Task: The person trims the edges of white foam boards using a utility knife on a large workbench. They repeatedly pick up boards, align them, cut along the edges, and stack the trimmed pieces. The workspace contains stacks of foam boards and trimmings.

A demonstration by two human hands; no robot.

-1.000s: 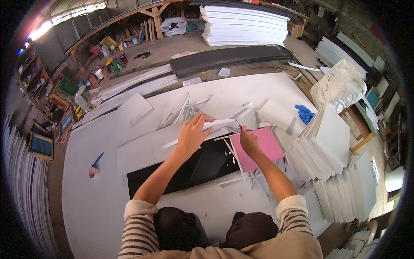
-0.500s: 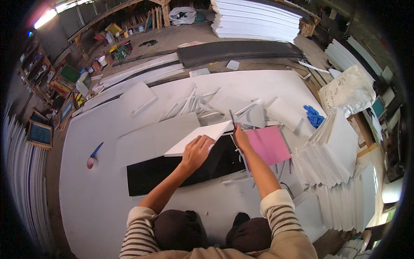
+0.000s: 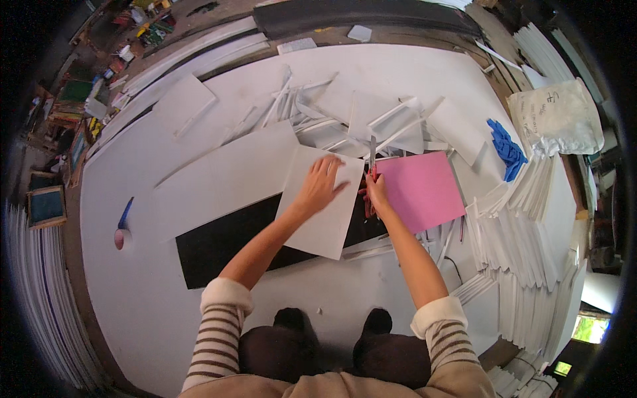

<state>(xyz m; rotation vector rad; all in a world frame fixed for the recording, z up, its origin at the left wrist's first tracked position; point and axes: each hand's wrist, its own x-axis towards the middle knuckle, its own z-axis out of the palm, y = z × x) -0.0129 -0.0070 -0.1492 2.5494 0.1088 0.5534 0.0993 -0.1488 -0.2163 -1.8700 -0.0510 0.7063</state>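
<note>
The person's left hand (image 3: 320, 189) with fingers spread over a white sheet (image 3: 325, 232), right hand (image 3: 377, 192) gripping a red-handled cutting tool (image 3: 373, 149), pink sheet (image 3: 423, 191) beside it

Wht card (image 3: 328, 219), red-hndl scissors (image 3: 373, 170), brn/wht-striped slvs (image 3: 213, 341).

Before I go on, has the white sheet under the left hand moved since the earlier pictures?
Yes, toward the near side: against the black board, the white sheet now overlaps its near edge.
</note>
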